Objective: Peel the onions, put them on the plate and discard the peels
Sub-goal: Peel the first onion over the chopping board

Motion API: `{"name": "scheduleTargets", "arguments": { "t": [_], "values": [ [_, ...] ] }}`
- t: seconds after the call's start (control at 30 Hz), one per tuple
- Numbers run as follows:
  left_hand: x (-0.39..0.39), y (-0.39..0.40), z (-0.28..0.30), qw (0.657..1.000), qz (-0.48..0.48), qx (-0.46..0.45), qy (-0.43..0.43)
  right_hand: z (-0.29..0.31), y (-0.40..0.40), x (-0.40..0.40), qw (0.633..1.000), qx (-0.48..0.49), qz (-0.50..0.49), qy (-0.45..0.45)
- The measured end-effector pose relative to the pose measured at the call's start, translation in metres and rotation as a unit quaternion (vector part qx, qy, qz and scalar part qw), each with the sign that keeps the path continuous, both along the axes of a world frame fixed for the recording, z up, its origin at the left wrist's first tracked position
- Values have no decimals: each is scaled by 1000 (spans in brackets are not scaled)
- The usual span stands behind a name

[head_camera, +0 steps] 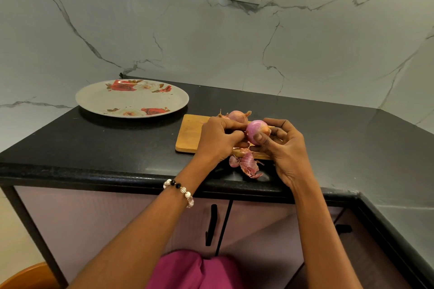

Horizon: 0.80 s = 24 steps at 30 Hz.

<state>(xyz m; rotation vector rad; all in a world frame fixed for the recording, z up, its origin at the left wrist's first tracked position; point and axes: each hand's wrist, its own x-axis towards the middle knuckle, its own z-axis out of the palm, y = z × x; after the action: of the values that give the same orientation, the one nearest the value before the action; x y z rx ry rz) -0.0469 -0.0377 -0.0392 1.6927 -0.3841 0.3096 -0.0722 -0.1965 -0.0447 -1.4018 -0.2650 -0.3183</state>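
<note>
While both hands (252, 141) gripped the round purple onion (257, 130) above the wooden chopping board (190, 134), its slick skin wanted fingertip pinching at the end.

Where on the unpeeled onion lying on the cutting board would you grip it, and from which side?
Grip the unpeeled onion across its round middle, coming from above. Its dry tips point sideways, so the wide body faces up, and the hands crowd its near side.
</note>
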Motion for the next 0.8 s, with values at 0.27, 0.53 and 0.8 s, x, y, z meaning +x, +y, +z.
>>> {"name": "scheduleTargets", "arguments": {
  "t": [0.27, 0.53, 0.8],
  "values": [
    [3, 0, -4, 1000, 10, 8, -17, -2, 0, 2, 998, -40, -43, -26],
    [-2, 0, -3, 993, 54, 60, -82, -5, -1, 6, 988, -113, -94, -48],
    [-2, -1, -2, 977, 91, 130, -140, -4, -1, 3, 986, -130, -90, -62]
  ]
}}
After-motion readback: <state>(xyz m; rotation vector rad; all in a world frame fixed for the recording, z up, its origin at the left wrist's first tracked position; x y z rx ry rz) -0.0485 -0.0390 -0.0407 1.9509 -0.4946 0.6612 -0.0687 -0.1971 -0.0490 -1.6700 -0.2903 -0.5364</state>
